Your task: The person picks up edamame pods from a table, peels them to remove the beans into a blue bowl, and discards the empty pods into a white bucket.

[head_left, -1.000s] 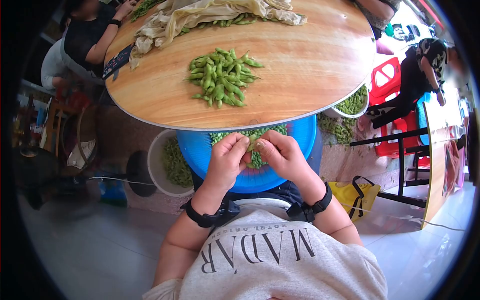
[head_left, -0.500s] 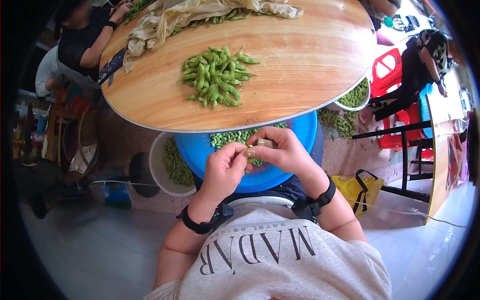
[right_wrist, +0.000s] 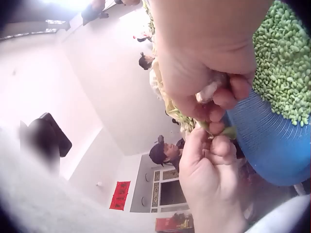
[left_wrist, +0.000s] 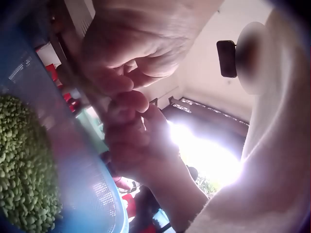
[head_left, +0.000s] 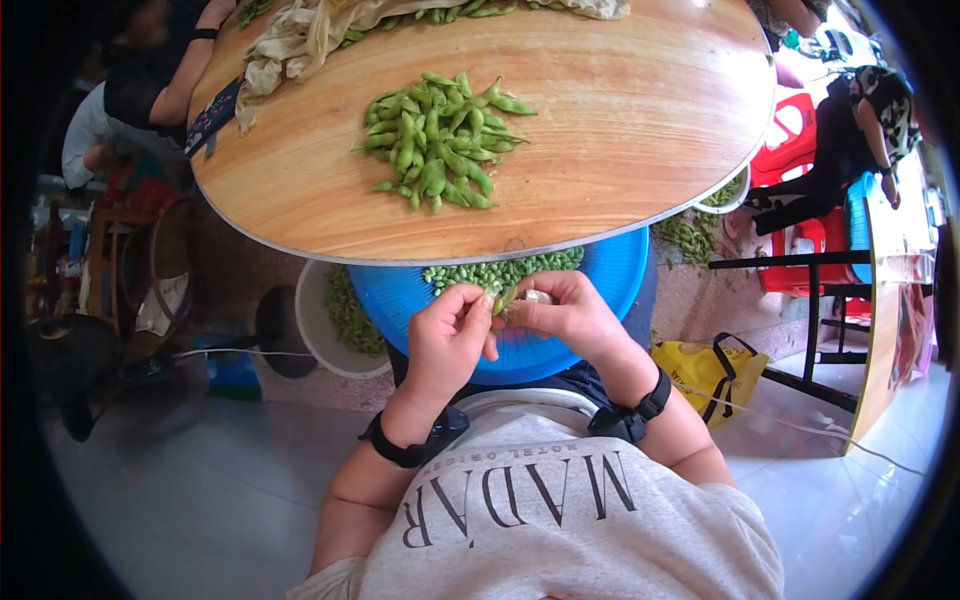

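Observation:
Over the blue basket (head_left: 390, 310), my two hands meet at a green soybean pod (head_left: 504, 299). My left hand (head_left: 447, 335) pinches one end between thumb and forefinger. From the other side, my right hand (head_left: 575, 316) grips the pod with thumb and curled fingers. A whitish piece (right_wrist: 208, 92) shows among the right hand's curled fingers in the right wrist view; I cannot tell what it is. Shelled green beans (head_left: 500, 270) lie in the basket just beyond the fingertips. In the left wrist view the hands hide the pod.
A heap of whole pods (head_left: 440, 140) lies on the round wooden table (head_left: 620, 150), whose near edge overhangs the basket. A pale tub (head_left: 318, 330) of pods stands at left. Cloth (head_left: 300, 40) covers more pods at the far side. Other people are around the table.
Half a second ago the fingertips were bunched together; now they are slightly apart, with the pod showing between them. The head view has shifted a little.

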Available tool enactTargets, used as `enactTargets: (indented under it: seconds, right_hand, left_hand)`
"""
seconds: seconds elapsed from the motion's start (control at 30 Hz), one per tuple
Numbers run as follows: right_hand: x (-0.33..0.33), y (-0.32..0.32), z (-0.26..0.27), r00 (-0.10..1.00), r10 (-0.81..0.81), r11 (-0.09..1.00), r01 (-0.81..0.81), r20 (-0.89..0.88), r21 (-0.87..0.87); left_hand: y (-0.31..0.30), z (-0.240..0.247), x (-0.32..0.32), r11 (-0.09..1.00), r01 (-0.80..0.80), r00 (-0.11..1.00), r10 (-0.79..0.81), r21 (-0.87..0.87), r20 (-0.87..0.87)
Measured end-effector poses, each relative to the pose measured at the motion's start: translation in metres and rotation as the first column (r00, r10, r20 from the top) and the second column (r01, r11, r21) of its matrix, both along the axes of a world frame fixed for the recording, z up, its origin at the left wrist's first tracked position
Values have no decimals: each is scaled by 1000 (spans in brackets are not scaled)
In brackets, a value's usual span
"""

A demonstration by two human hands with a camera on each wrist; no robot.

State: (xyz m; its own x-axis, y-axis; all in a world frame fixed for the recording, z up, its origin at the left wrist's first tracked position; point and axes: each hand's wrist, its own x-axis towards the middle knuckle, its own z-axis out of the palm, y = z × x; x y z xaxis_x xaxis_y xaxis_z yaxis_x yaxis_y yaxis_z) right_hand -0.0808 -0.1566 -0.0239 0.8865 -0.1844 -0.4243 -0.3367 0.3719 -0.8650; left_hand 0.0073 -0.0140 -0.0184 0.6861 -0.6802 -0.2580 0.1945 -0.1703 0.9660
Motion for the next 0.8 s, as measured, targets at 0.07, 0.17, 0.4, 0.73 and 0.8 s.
enactTargets:
  seconds: [0.07,0.17,0.4,0.73,0.8]
  right_hand:
    - [3,4,-3,999,-49,997,48,12,64]
    - [4,8,-5,997,-80,994,78,21,77]
    - [15,18,-6,999,-16,1000,16,47,2]
    - [101,103,-23,996,71,953,-81,46,291]
    - [116,119,-26,993,115,939,-113,12,324]
  left_hand:
    - [-1,-2,-1,1000,-8,992,6,17,127]
    - [0,-3,-2,999,-18,952,6,35,306]
    - [11,-1,1,997,-68,912,47,36,408]
    - [98,-27,50,658,-747,642,673,-100,-366]
    - [112,-30,59,621,-778,609,709,-94,-354]
